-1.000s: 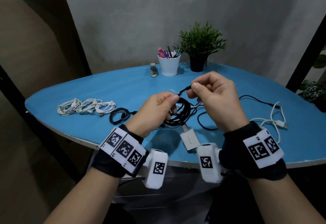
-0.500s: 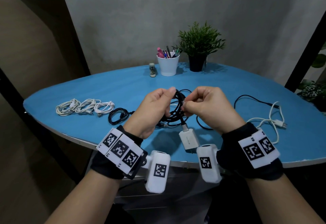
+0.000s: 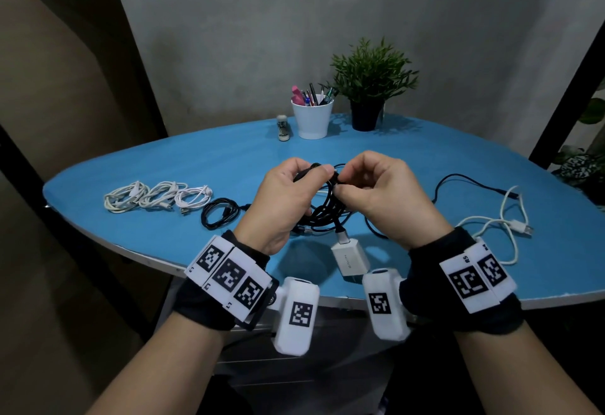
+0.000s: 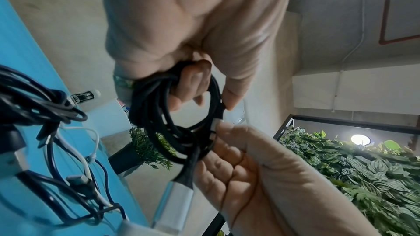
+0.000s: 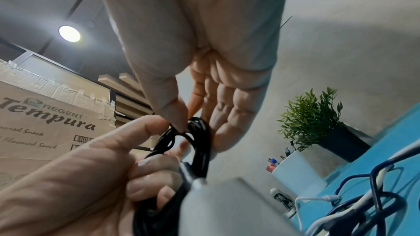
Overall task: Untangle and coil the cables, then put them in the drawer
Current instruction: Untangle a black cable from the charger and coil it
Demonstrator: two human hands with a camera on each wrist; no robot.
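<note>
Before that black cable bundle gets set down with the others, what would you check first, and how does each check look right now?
1. Left hand grips the black cable coil: ok.
2. Right hand pinches the cable's loose end at the coil: ok.
3. Loose end tucked so that the coil stays wound: cannot tell.
4. White charger still plugged on, hanging below the coil: not ok if it should come off.
5. Space beside the coiled black cable on the table: ok.
6. Uncoiled white cable and black cable still to coil: not ok.
</note>
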